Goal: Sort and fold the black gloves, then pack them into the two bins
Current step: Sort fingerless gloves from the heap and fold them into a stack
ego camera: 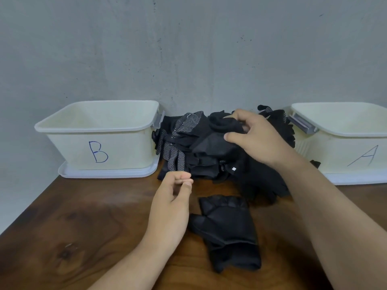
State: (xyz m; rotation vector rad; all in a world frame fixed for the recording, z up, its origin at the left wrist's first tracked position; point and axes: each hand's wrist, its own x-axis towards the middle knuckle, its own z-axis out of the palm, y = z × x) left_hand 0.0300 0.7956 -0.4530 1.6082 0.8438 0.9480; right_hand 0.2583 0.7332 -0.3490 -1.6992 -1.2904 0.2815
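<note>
Heaped at the back of the table, against the grey wall: a pile of black gloves, several with white dots. Wedged between bin B on the left and bin A on the right, reaching both.

On top of the pile, pinched between the thumb and curled fingers of the right hand: a bunched top glove.

Nearer the front, lying flat and just clear of the pile: a single fingerless glove, cuff toward the person.

Just left of that glove, hovering above the wood just short of the pile: the left hand, fingers loosely curled, thumb near the fingertips, holding nothing visible.

Under bin B, a pale flat lid, and another like it under bin A.
</note>
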